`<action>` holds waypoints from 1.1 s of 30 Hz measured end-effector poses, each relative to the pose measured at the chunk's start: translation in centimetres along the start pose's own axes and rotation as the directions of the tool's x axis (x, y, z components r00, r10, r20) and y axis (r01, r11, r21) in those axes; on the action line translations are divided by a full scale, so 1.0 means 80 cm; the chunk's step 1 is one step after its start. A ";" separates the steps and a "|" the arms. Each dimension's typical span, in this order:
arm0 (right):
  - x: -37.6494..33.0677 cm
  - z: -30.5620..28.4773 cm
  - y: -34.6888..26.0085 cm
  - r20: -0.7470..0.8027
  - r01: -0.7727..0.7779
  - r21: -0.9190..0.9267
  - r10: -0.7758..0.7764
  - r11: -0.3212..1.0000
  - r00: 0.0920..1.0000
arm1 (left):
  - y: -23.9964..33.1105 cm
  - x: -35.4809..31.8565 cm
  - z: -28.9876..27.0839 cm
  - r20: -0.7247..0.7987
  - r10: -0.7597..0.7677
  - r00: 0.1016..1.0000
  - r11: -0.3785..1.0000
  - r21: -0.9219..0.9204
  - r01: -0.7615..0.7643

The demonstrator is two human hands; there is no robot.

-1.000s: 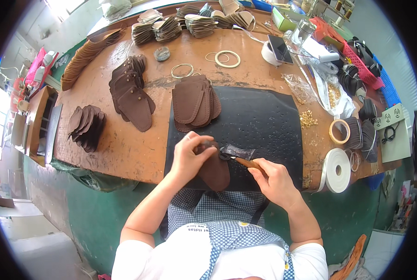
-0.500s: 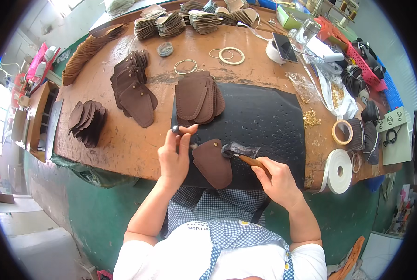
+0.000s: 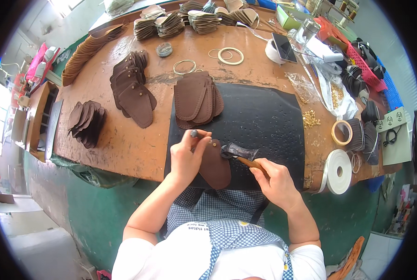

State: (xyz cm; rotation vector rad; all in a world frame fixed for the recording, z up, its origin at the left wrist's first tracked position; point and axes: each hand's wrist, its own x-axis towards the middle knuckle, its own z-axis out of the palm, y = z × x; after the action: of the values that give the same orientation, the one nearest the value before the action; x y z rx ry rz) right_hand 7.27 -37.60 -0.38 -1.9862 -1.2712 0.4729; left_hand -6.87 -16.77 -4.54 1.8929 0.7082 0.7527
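Observation:
A brown leather piece (image 3: 216,166) with a small gold stud near its top lies on the black mat (image 3: 269,116) before me. My left hand (image 3: 186,157) is closed round a short metal rod, a punch or setting tool (image 3: 194,133), held above the leather's left edge. Its lower end is hidden by the fingers. My right hand (image 3: 274,182) grips the wooden handle of a hammer (image 3: 251,162). The dark, partly wrapped hammer head rests low beside the stud, just right of the leather.
Stacked brown leather pieces (image 3: 196,100) lie at the mat's far left, with studded pieces (image 3: 136,100) farther left. Gold studs (image 3: 311,119) are heaped to the right, near a tape roll (image 3: 341,132) and a white roll (image 3: 337,171). Leather bundles (image 3: 171,23) line the far edge.
My left hand has moved right with the metal rod, from beside the leather piece to over its left edge. The right hand and hammer have stayed nearly still.

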 end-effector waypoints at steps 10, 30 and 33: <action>0.000 -0.002 -0.001 0.005 -0.006 0.007 0.006 1.000 1.000 | -0.012 0.000 0.011 0.076 0.068 0.995 0.994 0.080 -0.074; 0.027 -0.065 -0.069 -0.245 0.394 -0.016 -0.386 0.919 0.889 | -0.029 -0.008 0.025 0.026 0.459 0.888 0.812 0.393 -0.431; 0.029 -0.059 -0.074 -0.065 0.342 -0.197 -0.361 0.919 0.930 | -0.018 -0.009 0.023 0.068 0.473 0.878 0.778 0.436 -0.453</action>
State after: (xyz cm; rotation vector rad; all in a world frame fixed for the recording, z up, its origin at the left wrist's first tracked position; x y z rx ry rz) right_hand 7.62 -35.81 7.35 -1.8414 -1.6136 0.0812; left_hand -6.19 -17.77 -6.65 2.5295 0.4577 1.0074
